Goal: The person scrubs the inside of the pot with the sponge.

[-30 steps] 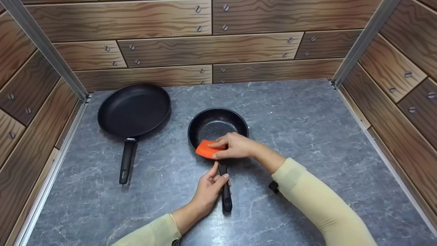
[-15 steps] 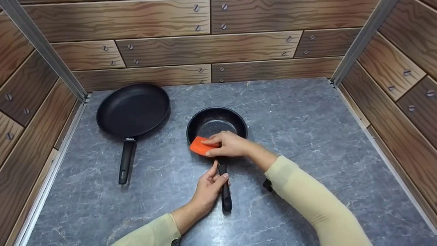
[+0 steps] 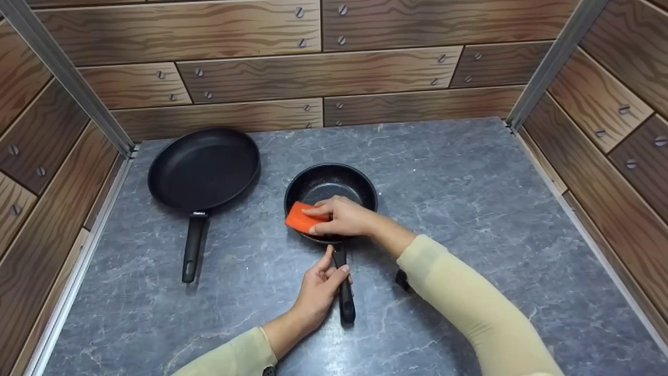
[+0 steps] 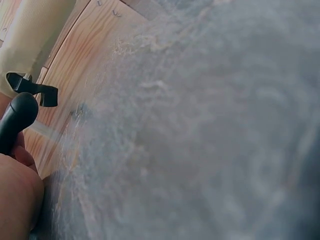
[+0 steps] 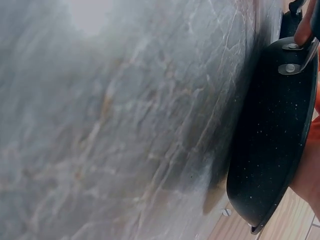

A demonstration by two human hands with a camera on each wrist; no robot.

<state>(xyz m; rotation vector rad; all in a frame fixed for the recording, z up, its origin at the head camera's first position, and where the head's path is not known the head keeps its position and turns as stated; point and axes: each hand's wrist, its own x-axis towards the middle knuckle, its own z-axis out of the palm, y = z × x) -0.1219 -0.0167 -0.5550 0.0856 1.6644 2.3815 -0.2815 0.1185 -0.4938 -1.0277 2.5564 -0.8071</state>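
Observation:
A small black speckled frying pan (image 3: 334,177) sits mid-table, its handle (image 3: 346,303) pointing toward me. My left hand (image 3: 317,292) grips that handle close to the pan, thumb on top. In the left wrist view the handle's end (image 4: 22,110) sticks out past the hand. An orange sponge-like pad (image 3: 302,218) is pinched between the thumb and fingers of my right hand (image 3: 344,216), against the pan's near left inner wall. The right wrist view shows the pan's outer side (image 5: 270,135) and its riveted handle bracket; the pad is mostly hidden there.
A larger black frying pan (image 3: 206,169) stands at the back left, its handle (image 3: 193,250) toward me. Wood-patterned panels (image 3: 250,78) wall the grey marbled table (image 3: 469,209) at the back and both sides, with metal posts in the corners.
My right hand has slid the orange pad leftward and slightly away from me along the small pan's near wall. The left hand keeps its grip on the handle, and the pan stays nearly in place.

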